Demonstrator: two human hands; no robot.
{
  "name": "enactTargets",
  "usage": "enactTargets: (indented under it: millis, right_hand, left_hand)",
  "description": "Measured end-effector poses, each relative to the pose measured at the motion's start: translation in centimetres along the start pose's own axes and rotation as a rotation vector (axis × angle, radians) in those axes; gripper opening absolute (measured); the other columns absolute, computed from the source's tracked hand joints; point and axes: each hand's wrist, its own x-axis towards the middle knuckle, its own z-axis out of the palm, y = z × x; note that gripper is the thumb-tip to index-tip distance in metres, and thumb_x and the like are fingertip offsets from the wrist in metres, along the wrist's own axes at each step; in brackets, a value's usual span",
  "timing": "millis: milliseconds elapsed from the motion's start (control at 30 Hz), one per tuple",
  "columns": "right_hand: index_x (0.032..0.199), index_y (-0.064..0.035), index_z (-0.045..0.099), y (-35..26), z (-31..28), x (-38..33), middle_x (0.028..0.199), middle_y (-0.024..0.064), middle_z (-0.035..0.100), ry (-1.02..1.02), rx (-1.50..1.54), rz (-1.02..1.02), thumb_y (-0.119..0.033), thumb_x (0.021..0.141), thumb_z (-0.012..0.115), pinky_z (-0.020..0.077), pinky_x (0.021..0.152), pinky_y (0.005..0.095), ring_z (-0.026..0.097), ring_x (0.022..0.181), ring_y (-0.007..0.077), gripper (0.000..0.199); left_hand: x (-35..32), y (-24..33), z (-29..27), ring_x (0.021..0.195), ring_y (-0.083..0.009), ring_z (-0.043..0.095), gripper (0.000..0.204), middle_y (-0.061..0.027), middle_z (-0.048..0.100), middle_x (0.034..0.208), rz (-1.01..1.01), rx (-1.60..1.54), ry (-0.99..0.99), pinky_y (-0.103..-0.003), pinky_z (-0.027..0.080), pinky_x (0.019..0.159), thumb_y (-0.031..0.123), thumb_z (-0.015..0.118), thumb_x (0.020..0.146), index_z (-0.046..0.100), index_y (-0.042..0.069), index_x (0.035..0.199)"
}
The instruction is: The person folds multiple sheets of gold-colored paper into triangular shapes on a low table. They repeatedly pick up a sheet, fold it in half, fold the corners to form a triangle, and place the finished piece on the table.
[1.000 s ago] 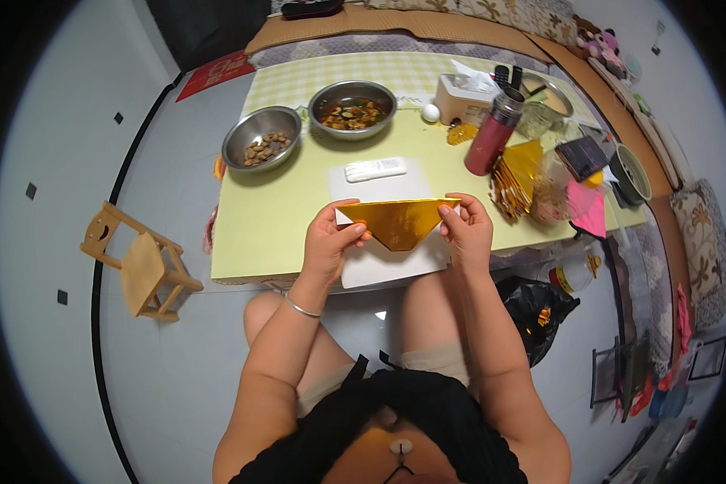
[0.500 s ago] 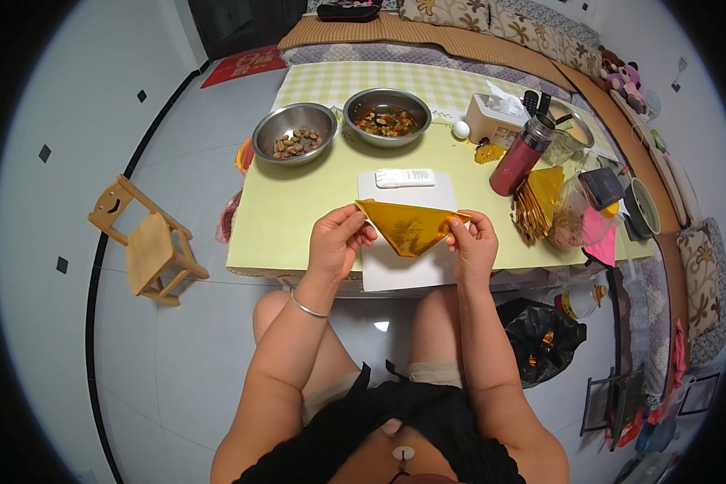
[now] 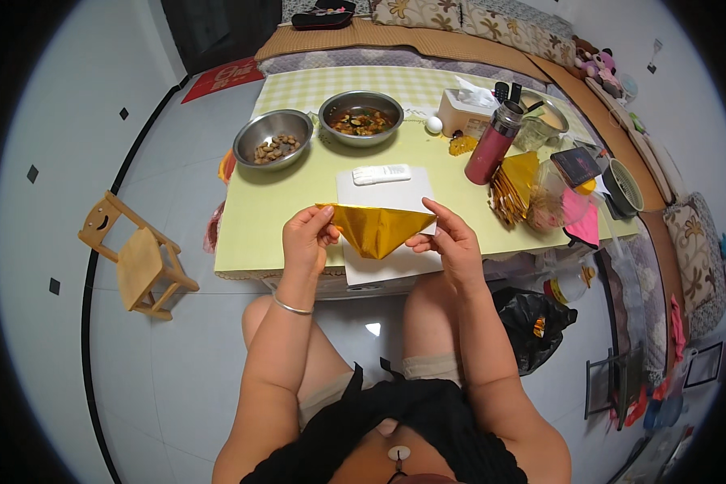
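A shiny gold foil paper (image 3: 377,231), folded into a wide, boat-like shape with a point at the bottom, is held up over the table's near edge. My left hand (image 3: 307,238) pinches its left corner between thumb and fingers. On the opposite side, my right hand (image 3: 453,246) grips the right corner, index finger raised by the tip and other fingertips against the lower slanting edge. Below the foil lies a white board (image 3: 367,270), partly covered by it. A slim white packet-like object (image 3: 381,174) rests at the board's far end.
Two steel bowls, one with brown pieces (image 3: 250,129) and one with soup-like food (image 3: 328,121), stand at the back left. A maroon flask (image 3: 490,153), a stack of folded gold papers (image 3: 515,189) and a tissue box (image 3: 462,113) crowd the right. A black bag (image 3: 532,343) sits on the floor.
The whole view has shifted, moving the table leftward in the picture. My right fingers have spread and changed their hold on the corner, while my left hand keeps its pinch.
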Motion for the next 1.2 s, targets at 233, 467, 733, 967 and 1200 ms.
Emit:
enactTargets:
  millis: [233,467,733,967,1200]
  right_hand:
    - [0.126,0.0018,0.063,-0.5,-1.7,-0.5,0.104,0.0136,0.070,-0.149,-0.109,0.012,0.000,0.094,0.064,0.0598,0.078,0.0305,0.073,0.088,0.0215,0.032]
    - [0.117,0.0007,0.066,-1.4,-0.7,-0.3,0.092,0.0067,0.072,-0.078,-0.218,0.067,-0.003,0.094,0.068,0.0536,0.067,0.0224,0.071,0.080,0.0134,0.024]
    - [0.097,0.0010,0.070,-0.4,0.0,-0.1,0.079,0.0033,0.070,-0.002,-0.479,0.212,-0.007,0.094,0.069,0.0486,0.053,0.0196,0.065,0.063,0.0072,0.008]
    - [0.097,-0.0013,0.069,-0.3,-2.2,-2.2,0.075,0.0035,0.069,-0.018,-0.386,0.310,-0.009,0.097,0.065,0.0481,0.050,0.0199,0.063,0.057,0.0053,0.008]
    - [0.102,0.0008,0.067,-1.2,-7.1,-5.3,0.081,0.0079,0.072,0.234,-0.226,0.244,-0.010,0.100,0.061,0.0481,0.053,0.0192,0.062,0.059,0.0081,0.013]
  left_hand:
    - [-0.4,0.1,-0.9,0.055,-0.0119,0.060,0.012,-0.0076,0.067,0.076,-0.084,-0.090,-0.071,-0.023,0.046,0.049,0.010,0.068,0.095,0.067,0.000,0.089]
    - [-0.9,0.4,-1.4,0.056,-0.0109,0.060,0.009,-0.0079,0.068,0.079,-0.025,-0.032,-0.106,-0.021,0.046,0.050,0.008,0.066,0.097,0.067,0.000,0.094]
    - [-1.4,0.3,-1.4,0.053,-0.0079,0.053,0.007,-0.0073,0.069,0.079,0.175,0.220,-0.028,-0.019,0.043,0.048,0.002,0.069,0.092,0.070,-0.003,0.097]
    - [-0.9,-0.9,0.5,0.056,-0.0055,0.051,0.012,-0.0034,0.069,0.080,0.168,0.358,-0.077,-0.018,0.039,0.049,0.001,0.072,0.089,0.075,-0.003,0.100]
    - [-2.1,-2.3,5.3,0.068,-0.0068,0.057,0.042,-0.0112,0.072,0.110,0.171,0.279,-0.277,-0.022,0.049,0.057,0.007,0.068,0.094,0.061,0.003,0.135]
